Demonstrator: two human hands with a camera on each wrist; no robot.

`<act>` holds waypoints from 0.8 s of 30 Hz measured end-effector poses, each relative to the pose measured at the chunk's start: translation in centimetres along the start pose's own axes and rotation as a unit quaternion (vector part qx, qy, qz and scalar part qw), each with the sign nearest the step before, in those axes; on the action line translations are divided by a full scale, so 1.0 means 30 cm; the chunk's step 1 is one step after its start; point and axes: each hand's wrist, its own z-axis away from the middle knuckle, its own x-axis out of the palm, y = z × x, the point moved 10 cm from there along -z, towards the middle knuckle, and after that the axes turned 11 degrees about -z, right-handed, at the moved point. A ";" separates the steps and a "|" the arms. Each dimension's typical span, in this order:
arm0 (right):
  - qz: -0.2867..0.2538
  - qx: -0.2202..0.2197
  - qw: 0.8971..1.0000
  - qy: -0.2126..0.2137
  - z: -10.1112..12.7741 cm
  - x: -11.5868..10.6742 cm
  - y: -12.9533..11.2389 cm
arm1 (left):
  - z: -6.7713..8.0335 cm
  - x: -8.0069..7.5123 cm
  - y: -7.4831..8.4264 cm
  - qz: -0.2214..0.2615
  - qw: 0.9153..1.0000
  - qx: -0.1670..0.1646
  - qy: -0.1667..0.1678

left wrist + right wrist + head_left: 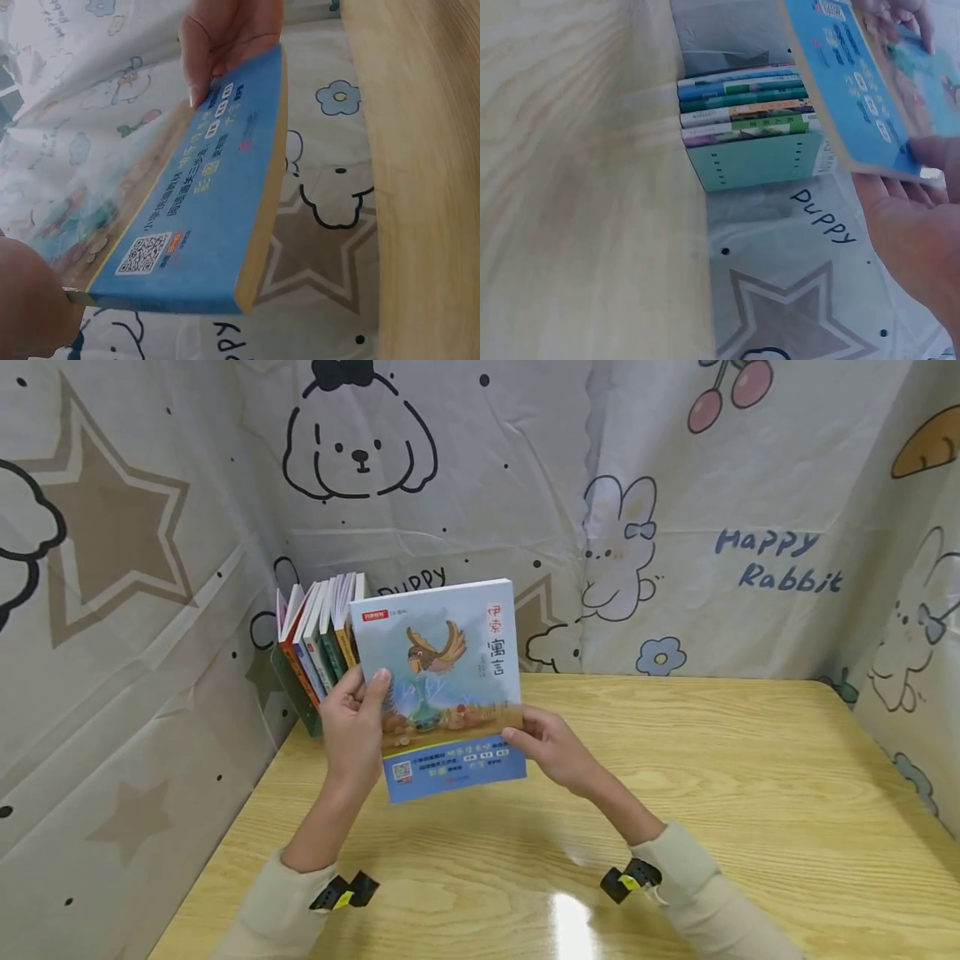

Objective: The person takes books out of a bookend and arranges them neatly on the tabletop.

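1. Cartoon-printed cloth (750,510), patterned with puppies, rabbits and stars, hung on three sides of a pale wooden table (750,793), closing the work space into a small booth.

2. At the back left corner a row of books (315,635) stood upright in a green perforated bookend (754,159), spines to the room, leaning a little to the left where the holder braced them.

3. A paperback picture book (442,685), its cover showing a brown bird over a pot and a blue band with a QR code along the bottom, was held clear of the table just in front of that row, cover tilted up toward the person, apparently so it could be read.

4. The person's left hand (352,727) gripped the book's left edge, thumb laid flat across the cover and the other fingers behind it, out of sight, so whether they were spread could not be told.

5. The right hand (551,752) steadied the lower right corner, thumb pressed on the blue band and the remaining fingers curled under the back cover, the two hands sharing the weight from opposite sides.

6. Small black-and-yellow camera clips (630,878) sat on both cream sleeves at the wrists.
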 end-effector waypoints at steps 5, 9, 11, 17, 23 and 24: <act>-0.056 0.032 0.997 0.033 -0.006 -0.017 0.041 | -0.029 0.007 -0.065 -0.005 0.999 -0.033 -0.010; -0.068 0.039 0.996 0.043 -0.008 -0.019 0.063 | -0.050 -0.001 -0.112 -0.043 0.997 -0.062 -0.021; -0.076 0.040 0.995 0.048 -0.009 -0.020 0.076 | -0.060 -0.005 -0.130 -0.070 0.995 -0.068 -0.029; -0.111 0.068 0.989 0.075 0.004 -0.038 0.141 | -0.081 -0.023 -0.171 -0.175 0.980 -0.065 -0.063; -0.138 0.090 0.980 0.110 -0.001 -0.062 0.187 | -0.095 -0.057 -0.169 -0.203 0.975 -0.036 -0.079; -0.142 0.094 0.978 0.118 -0.004 -0.067 0.194 | -0.099 -0.064 -0.166 -0.201 0.976 -0.030 -0.077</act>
